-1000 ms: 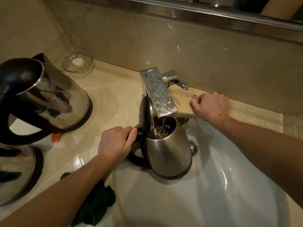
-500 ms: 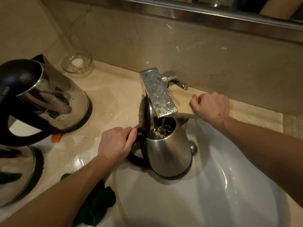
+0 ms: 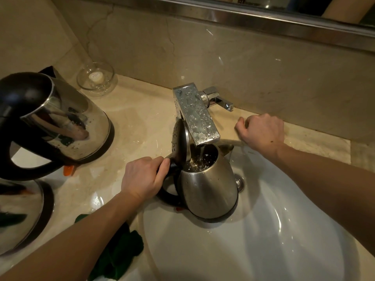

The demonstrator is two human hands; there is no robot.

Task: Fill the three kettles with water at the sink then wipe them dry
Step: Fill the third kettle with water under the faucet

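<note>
Kettle (image 3: 209, 189) upright, spout (image 3: 226, 148) right | left hand (image 3: 142, 179) grips handle (image 3: 164, 198) | right hand (image 3: 263, 131) fisted, empty

Beige marble countertop (image 3: 129, 122), left of the basin.
On it: glass dish (image 3: 97, 78) at the back, rear kettle (image 3: 67, 122), near kettle (image 3: 18, 216), green cloth (image 3: 119, 254) at the front edge.

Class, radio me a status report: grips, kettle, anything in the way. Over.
Left grip holds the handle; right grip curled, empty, on counter. Kettle in sink, lid up, tap water running in. Nothing blocking.
</note>
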